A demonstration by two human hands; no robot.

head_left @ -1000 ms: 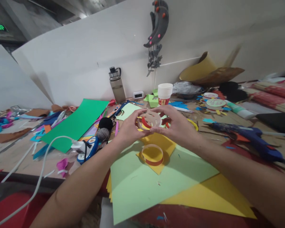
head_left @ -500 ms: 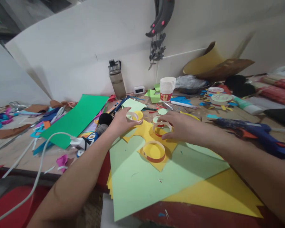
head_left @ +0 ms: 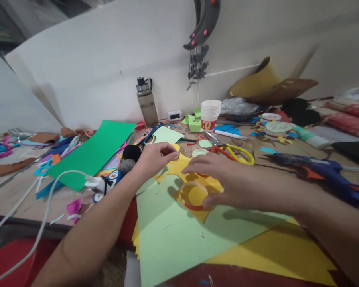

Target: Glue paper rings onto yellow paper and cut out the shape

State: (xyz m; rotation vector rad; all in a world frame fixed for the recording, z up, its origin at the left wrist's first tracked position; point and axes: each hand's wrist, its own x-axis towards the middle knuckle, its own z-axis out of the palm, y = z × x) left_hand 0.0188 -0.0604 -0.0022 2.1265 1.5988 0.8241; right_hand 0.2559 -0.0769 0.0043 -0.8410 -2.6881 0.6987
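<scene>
My left hand [head_left: 155, 157] is curled, fingertips bent toward the thumb, beside a small yellow paper disc [head_left: 176, 147]. Whatever lies within its grip is hidden. My right hand [head_left: 218, 175] arches with fingers and thumb apart over a cut paper ring [head_left: 194, 196], a short white-and-red band. The thumb is at the ring's right edge. That ring sits on a yellow paper piece [head_left: 205, 215] with curved cut-outs, on top of a pale green sheet [head_left: 173, 243]. Another red-edged ring is mostly covered by my right hand.
Yellow-and-red-handled scissors [head_left: 242, 153] lie beyond my right hand, a blue glue gun [head_left: 332, 171] at right. Farther back stand stacked paper cups [head_left: 210, 113] and a water bottle [head_left: 148, 105]. A green sheet [head_left: 92, 149] and white cable [head_left: 49, 211] are at left.
My right hand has moved toward me, from the farther ring to the nearer one, uncovering the scissors. My left hand has turned slightly; the ring seen beside its fingers is now hidden.
</scene>
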